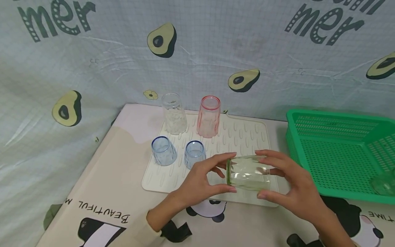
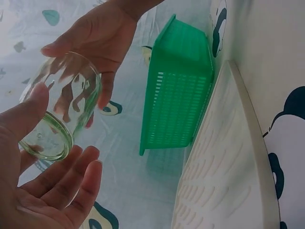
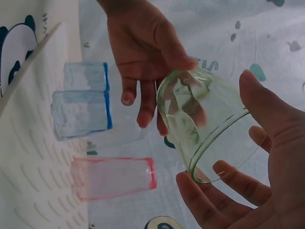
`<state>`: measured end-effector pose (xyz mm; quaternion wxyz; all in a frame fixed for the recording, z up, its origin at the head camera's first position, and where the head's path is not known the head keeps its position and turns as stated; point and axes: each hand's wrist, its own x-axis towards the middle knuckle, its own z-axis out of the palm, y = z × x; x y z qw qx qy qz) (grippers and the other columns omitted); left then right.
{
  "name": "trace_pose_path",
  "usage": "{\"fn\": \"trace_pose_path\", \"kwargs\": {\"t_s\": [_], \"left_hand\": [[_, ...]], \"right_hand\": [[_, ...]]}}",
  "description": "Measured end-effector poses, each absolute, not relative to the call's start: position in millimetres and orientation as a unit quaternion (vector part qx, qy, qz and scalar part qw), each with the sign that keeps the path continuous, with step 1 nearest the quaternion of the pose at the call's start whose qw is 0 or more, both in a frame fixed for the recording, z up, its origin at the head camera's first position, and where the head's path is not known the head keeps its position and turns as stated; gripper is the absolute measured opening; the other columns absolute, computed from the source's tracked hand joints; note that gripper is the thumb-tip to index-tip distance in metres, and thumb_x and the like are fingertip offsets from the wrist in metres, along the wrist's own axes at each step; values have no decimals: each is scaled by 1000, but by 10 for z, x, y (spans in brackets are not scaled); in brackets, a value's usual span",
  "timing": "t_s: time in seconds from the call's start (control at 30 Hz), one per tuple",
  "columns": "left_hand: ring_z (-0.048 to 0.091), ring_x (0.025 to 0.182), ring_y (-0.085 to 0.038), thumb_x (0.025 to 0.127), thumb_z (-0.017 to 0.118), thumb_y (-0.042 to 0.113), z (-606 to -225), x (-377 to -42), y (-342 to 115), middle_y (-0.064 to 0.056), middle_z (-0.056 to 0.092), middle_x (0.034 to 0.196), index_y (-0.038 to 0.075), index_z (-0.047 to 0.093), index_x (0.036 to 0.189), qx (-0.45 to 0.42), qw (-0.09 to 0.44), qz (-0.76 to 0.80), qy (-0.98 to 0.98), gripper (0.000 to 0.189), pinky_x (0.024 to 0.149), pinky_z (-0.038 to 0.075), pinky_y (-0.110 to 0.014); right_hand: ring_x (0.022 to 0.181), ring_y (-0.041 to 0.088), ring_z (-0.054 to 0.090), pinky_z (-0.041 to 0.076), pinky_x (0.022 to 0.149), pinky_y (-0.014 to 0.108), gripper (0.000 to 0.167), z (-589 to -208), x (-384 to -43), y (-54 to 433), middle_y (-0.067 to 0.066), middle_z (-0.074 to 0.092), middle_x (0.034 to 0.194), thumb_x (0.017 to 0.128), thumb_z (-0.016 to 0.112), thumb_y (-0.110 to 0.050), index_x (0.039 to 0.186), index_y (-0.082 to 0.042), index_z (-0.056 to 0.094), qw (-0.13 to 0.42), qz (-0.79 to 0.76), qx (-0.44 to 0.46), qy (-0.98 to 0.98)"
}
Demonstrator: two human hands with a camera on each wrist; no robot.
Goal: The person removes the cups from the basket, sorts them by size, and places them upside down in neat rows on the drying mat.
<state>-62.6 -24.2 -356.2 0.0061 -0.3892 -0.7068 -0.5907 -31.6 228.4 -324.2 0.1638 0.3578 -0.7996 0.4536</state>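
A pale green clear drinking glass (image 1: 248, 173) lies sideways in the air between both hands, over the near right part of a white ridged drying mat (image 1: 172, 180). My left hand (image 1: 200, 180) holds its thick-edged left end between thumb and fingers. Around the other end are the thumb and fingers of my right hand (image 1: 296, 187). In the right wrist view the green glass (image 3: 190, 112) appears see-through, with nothing visible inside. Two short blue-rimmed glasses, one at the left (image 1: 164, 152) and one nearer the hands (image 1: 194, 154), stand on the mat.
Behind them on the mat stand a tall clear glass (image 1: 175, 118) and a tall pink-rimmed glass (image 1: 208, 120). To the right sits a green plastic basket (image 1: 308, 168) with a green glass (image 1: 384, 183) in its near right corner. A patterned cloth (image 1: 197, 51) hangs behind.
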Motion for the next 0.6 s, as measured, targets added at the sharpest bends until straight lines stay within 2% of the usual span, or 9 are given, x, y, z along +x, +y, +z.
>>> {"fn": "trace_pose_path", "kwargs": {"t_s": [0.2, 0.43, 0.6], "left_hand": [[58, 103, -13, 74, 82, 5, -3512, -659, -265, -4, 61, 119, 9, 48, 139, -394, 21, -590, -704, 73, 78, 54, -29], [54, 101, -13, 72, 83, 6, -3478, -668, -249, -2, 58, 116, 8, 52, 136, -401, 35, -588, -702, 71, 76, 54, -29], [54, 102, -14, 72, 84, 9, -3460, -653, -232, -3, 58, 117, 10, 53, 134, -401, 38, -579, -709, 70, 77, 53, -28]], "right_hand": [[116, 16, 50, 44, 88, 14, 73, -3308, -327, 2293, 15, 52, 128, 77, 74, -50, 131, -3, 56, 174, 380, 363, -833], [113, 22, 51, 41, 92, 16, 66, -3411, -380, 2236, 19, 50, 126, 85, 66, -49, 133, -5, 53, 199, 345, 408, -821], [113, 22, 53, 41, 94, 16, 64, -3467, -391, 2199, 15, 52, 128, 87, 63, -51, 134, -9, 51, 201, 318, 403, -835]]}}
